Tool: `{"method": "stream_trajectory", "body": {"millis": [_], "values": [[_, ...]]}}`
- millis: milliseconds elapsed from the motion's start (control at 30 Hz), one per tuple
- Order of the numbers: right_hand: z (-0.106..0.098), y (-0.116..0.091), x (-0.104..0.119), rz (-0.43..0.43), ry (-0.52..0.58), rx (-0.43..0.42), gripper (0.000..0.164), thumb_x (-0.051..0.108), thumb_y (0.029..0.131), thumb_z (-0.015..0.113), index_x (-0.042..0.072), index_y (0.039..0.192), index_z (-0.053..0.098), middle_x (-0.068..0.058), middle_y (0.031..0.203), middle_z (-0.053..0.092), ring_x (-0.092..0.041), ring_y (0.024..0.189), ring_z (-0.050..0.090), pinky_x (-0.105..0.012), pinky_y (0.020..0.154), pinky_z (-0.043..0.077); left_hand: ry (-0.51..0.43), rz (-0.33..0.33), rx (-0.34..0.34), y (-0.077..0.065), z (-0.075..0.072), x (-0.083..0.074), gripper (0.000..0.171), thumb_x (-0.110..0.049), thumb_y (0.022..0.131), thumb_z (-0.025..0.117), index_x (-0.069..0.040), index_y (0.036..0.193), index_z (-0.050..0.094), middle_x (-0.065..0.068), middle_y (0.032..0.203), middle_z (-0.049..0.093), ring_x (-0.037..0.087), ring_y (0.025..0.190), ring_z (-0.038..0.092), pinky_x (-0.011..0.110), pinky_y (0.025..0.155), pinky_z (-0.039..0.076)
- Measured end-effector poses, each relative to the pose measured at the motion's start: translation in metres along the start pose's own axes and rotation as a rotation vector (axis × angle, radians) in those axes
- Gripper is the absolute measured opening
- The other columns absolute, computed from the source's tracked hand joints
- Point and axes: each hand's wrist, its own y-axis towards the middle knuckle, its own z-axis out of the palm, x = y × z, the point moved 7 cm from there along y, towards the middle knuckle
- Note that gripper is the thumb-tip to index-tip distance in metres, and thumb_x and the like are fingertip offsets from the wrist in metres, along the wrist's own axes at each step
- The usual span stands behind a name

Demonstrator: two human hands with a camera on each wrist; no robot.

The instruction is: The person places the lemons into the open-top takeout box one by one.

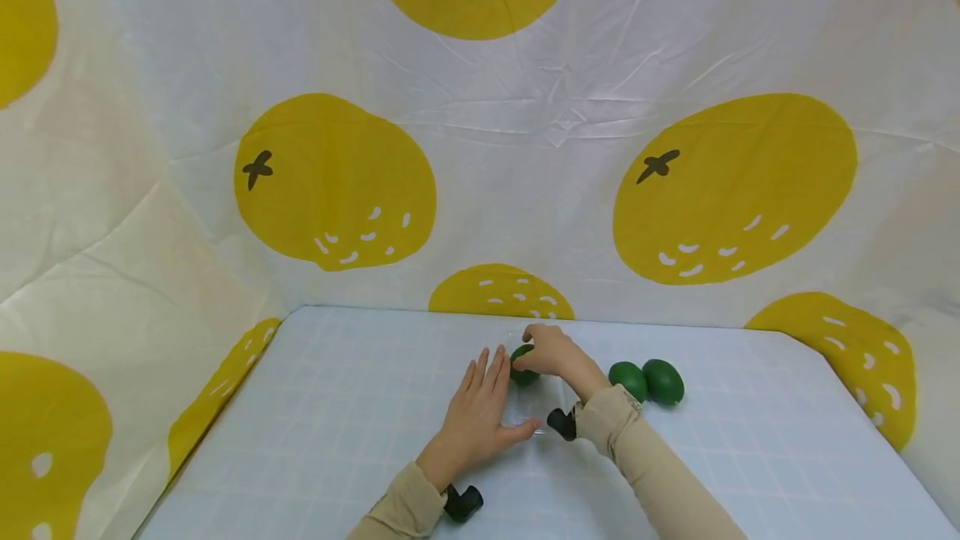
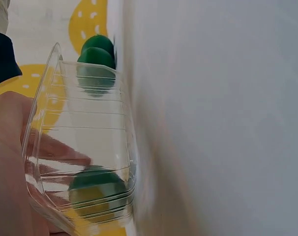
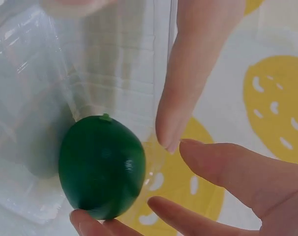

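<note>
Green fruit (image 1: 523,376) between left hand (image 1: 477,417), right hand (image 1: 557,354)

Glossy clear plastic container (image 2: 92,118), smooth shiny green fruit (image 3: 102,167), matt cloth sleeve (image 1: 667,465), creased faintly shiny backdrop (image 1: 525,198), matt tabletop (image 1: 337,407)

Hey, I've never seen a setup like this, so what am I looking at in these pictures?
No machine here: a person's two bare hands. The wide picture comes from a head-worn camera; the close-ups come from cameras on each wrist. On the pale table is a clear container with a green fruit inside. The left hand lies along the container, fingers straight. The right hand has fingers on that fruit; I can't tell whether they grip it. Two more green fruits lie side by side to the right.
</note>
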Motion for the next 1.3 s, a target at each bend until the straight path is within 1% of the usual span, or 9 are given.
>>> {"method": "stream_trajectory", "body": {"millis": [167, 300, 567, 767, 900, 1033, 1100, 1200, 1300], "values": [[-0.001, -0.006, 0.0, -0.019, -0.003, -0.007, 0.047, 0.018, 0.085, 0.076, -0.006, 0.123, 0.062, -0.024, 0.123, 0.063, -0.04, 0.115, 0.058, -0.055, 0.094, 0.049, 0.005, 0.001, -0.008, 0.0, -0.002, 0.0, 0.103, -0.076, 0.089, 0.043, 0.004, 0.154, 0.027, 0.018, 0.162, 0.02, 0.036, 0.15, 0.013, 0.05, 0.119, 0.019], [-0.002, -0.012, 0.001, -0.024, -0.01, -0.002, 0.045, 0.017, 0.086, 0.075, -0.005, 0.122, 0.063, -0.023, 0.121, 0.064, -0.038, 0.112, 0.059, -0.054, 0.093, 0.05, 0.003, 0.001, -0.011, -0.001, -0.003, 0.001, 0.103, -0.076, 0.09, 0.042, 0.004, 0.153, 0.028, 0.018, 0.162, 0.02, 0.036, 0.15, 0.013, 0.05, 0.119, 0.019], [-0.007, -0.022, 0.005, -0.051, -0.002, -0.022, 0.039, 0.016, 0.086, 0.075, -0.004, 0.117, 0.064, -0.024, 0.12, 0.064, -0.036, 0.107, 0.061, -0.053, 0.091, 0.051, 0.006, -0.005, -0.003, 0.0, 0.002, 0.003, 0.104, -0.077, 0.089, 0.041, 0.003, 0.154, 0.027, 0.017, 0.163, 0.018, 0.035, 0.151, 0.01, 0.05, 0.12, 0.017], [-0.007, -0.028, 0.003, -0.054, 0.011, -0.024, 0.035, 0.017, 0.087, 0.074, -0.002, 0.116, 0.065, -0.021, 0.118, 0.065, -0.03, 0.1, 0.063, -0.049, 0.086, 0.053, 0.013, -0.012, 0.012, 0.0, 0.003, 0.003, 0.105, -0.079, 0.089, 0.038, 0.002, 0.155, 0.026, 0.017, 0.164, 0.016, 0.033, 0.151, 0.007, 0.049, 0.12, 0.015], [-0.013, -0.035, 0.006, -0.061, 0.017, -0.015, 0.036, 0.02, 0.088, 0.073, -0.001, 0.116, 0.065, -0.018, 0.115, 0.067, -0.027, 0.097, 0.063, -0.047, 0.084, 0.054, 0.024, -0.014, 0.011, 0.0, 0.003, 0.003, 0.106, -0.08, 0.089, 0.036, 0.003, 0.154, 0.026, 0.017, 0.163, 0.018, 0.034, 0.151, 0.009, 0.049, 0.12, 0.016], [-0.021, -0.046, 0.011, -0.087, 0.03, -0.021, 0.036, 0.021, 0.089, 0.072, 0.001, 0.118, 0.065, -0.017, 0.109, 0.068, -0.03, 0.098, 0.064, -0.048, 0.083, 0.054, 0.034, -0.012, 0.003, -0.001, 0.003, 0.002, 0.106, -0.079, 0.089, 0.038, 0.003, 0.154, 0.026, 0.017, 0.163, 0.019, 0.034, 0.151, 0.01, 0.049, 0.12, 0.016], [-0.026, -0.051, 0.013, -0.113, 0.049, -0.037, 0.035, 0.021, 0.09, 0.072, 0.001, 0.118, 0.065, -0.017, 0.108, 0.068, -0.031, 0.098, 0.065, -0.048, 0.081, 0.055, 0.035, -0.011, 0.002, -0.001, 0.002, 0.002, 0.105, -0.078, 0.089, 0.039, 0.003, 0.154, 0.026, 0.017, 0.163, 0.018, 0.034, 0.151, 0.01, 0.049, 0.12, 0.016], [-0.034, -0.057, 0.011, -0.174, 0.104, -0.076, 0.034, 0.023, 0.091, 0.07, 0.003, 0.118, 0.066, -0.017, 0.114, 0.067, -0.033, 0.1, 0.065, -0.046, 0.08, 0.056, 0.034, -0.01, 0.004, -0.001, 0.002, 0.002, 0.104, -0.077, 0.089, 0.041, 0.003, 0.154, 0.027, 0.017, 0.163, 0.018, 0.035, 0.151, 0.011, 0.049, 0.12, 0.017], [-0.045, -0.063, 0.005, -0.266, 0.169, -0.152, 0.034, 0.024, 0.093, 0.068, 0.003, 0.12, 0.066, -0.014, 0.118, 0.067, -0.034, 0.103, 0.066, -0.049, 0.086, 0.055, 0.024, -0.01, 0.012, 0.0, 0.002, 0.001, 0.104, -0.077, 0.089, 0.041, 0.003, 0.154, 0.027, 0.017, 0.163, 0.018, 0.036, 0.15, 0.013, 0.049, 0.12, 0.017]]}}
